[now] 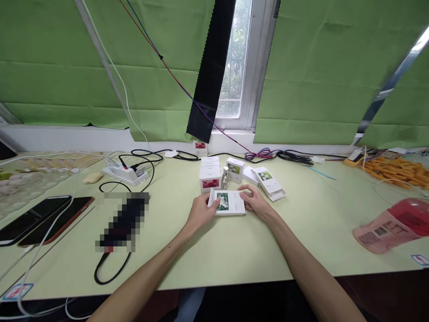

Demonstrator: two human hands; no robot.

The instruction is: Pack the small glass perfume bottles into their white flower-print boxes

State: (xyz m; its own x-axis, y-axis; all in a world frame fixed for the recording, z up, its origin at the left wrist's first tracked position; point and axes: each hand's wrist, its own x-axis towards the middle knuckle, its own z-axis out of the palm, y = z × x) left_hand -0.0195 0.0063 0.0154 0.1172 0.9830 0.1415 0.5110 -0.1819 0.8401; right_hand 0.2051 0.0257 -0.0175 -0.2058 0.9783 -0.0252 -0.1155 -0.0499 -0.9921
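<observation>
A flat white carton (236,204) with a white-flower picture lies between my hands, low over the tabletop. My left hand (200,211) grips its left end, thumb on the printed face. At the right end, my right hand (256,202) pinches the carton's edge with thumb and fingers. Just behind it stands a small clear glass bottle (225,179) with a silvery cap. White boxes with a red-flower picture (210,175) are in a row to the bottle's left. A white-flower box (235,170) stands to its right, and another flat carton (269,182) lies with its near end flap open.
On the left are two phones (36,219), a power strip (125,173) with cables, and a blurred-out dark object (124,221). A pink-labelled jar (390,228) lies at the right, before a heap of orange pieces (392,172). Black cables (295,156) run along the back.
</observation>
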